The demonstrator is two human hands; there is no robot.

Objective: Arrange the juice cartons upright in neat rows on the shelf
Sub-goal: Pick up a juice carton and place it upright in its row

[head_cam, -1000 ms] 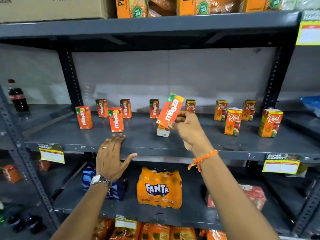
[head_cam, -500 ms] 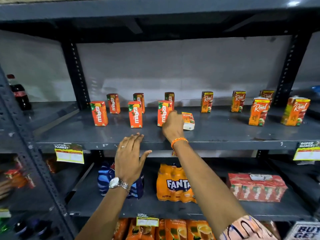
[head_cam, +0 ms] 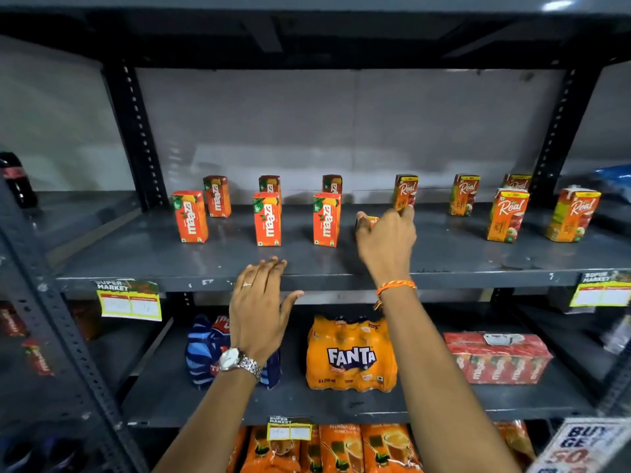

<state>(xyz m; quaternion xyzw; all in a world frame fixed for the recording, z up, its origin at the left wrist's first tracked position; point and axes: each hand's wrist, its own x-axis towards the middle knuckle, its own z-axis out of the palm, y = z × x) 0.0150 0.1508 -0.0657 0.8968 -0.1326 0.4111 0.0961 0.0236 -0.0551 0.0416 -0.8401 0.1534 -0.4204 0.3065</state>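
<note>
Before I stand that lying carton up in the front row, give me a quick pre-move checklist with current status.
1. Right hand on the lying carton: ok, fingers over it.
2. Grip firm: cannot tell, carton mostly hidden.
3. Free front-row spot right of the third Maaza carton: ok, bare shelf.
4. Nearby Real carton clear of the fingers: not ok, fingertips reach it.
5. Left hand out of the way: ok, at the shelf edge.

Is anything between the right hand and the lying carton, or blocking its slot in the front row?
Nothing visible: the right hand already covers the lying carton, and the shelf beside the front Maaza carton looks bare.
</note>
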